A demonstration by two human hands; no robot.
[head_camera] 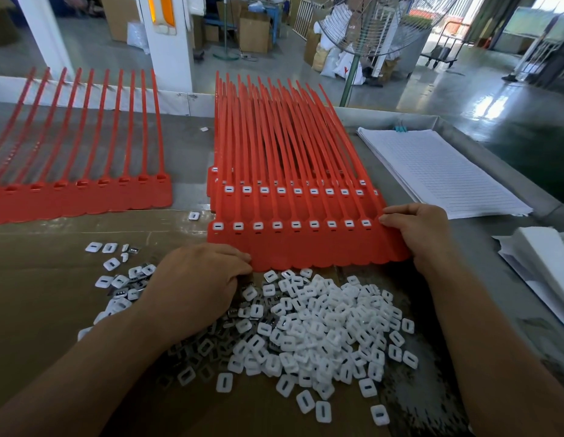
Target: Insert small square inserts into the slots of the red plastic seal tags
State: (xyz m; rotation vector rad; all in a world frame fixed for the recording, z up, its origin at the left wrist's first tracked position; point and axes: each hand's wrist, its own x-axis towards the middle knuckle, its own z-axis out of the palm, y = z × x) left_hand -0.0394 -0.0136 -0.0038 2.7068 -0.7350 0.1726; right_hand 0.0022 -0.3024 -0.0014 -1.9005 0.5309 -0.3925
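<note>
With the left hand (195, 279) and right hand (419, 234) each pinching an edge of the top tag strip (305, 250) (its slots look filled), it should move level so the inserts (258, 226) stay seated.

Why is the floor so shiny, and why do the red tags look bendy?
Head view: daylight glares off the glossy floor; the wide lens curves the left tags; the inserts look sharp, the far room softer.
</note>
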